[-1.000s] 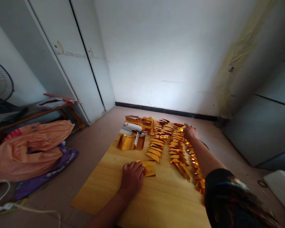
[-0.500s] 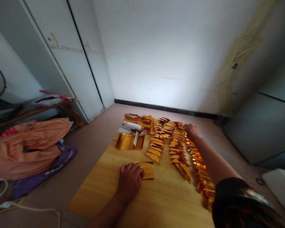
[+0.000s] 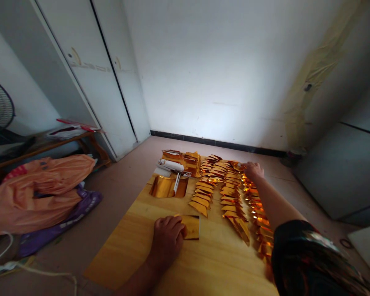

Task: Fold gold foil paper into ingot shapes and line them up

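left hand [image 3: 167,239] lies curled, pressing the square gold foil sheet [image 3: 191,226] onto the wooden board [image 3: 209,263]; right hand [image 3: 253,169] reaches far, pinching a folded gold foil piece [image 3: 238,166].

Wooden board [image 3: 203,263] under gold foil pieces [image 3: 231,197]

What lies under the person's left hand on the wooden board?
The left hand presses on a square gold foil sheet lying flat on the wooden board. Only the sheet's right part shows; the hand covers the rest.
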A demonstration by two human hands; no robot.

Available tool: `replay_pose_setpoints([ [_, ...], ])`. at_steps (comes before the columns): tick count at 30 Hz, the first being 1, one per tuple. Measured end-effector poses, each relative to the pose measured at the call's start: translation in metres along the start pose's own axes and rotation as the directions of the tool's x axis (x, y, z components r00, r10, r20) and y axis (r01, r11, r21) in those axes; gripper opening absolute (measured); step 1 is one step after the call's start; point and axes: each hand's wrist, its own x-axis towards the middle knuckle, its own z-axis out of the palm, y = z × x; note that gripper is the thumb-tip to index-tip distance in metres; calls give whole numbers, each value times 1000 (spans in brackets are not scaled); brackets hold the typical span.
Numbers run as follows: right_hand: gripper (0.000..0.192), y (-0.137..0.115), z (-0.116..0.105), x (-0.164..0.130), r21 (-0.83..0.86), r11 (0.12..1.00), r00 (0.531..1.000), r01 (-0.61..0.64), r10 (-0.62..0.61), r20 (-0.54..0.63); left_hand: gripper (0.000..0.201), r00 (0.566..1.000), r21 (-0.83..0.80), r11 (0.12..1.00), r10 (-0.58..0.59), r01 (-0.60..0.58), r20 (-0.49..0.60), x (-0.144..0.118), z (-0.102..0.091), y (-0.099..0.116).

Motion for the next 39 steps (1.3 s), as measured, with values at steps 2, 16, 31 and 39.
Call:
replay_pose_setpoints([
  [2, 41, -3, 6, 6, -17, 1000, 1000, -1, 1, 30, 25, 1000, 2, 1000, 8, -8, -6, -1, 1, -2],
  [16, 51, -13, -18, -18, -53, 986, 982, 161, -165, -89, 22, 989, 132, 983, -112, 125, -99, 0, 2, -22],
  [31, 52, -77, 6, -246, 886, 337, 871, 318, -473, -132, 32, 965, -574, 807, -238, 136, -106, 37, -14, 16],
  [39, 66, -85, 11, -285, 787, 430, 849, 442, -485, -212, 34, 941, -456, 887, -209, 69, -265, 29, -9, 41],
])
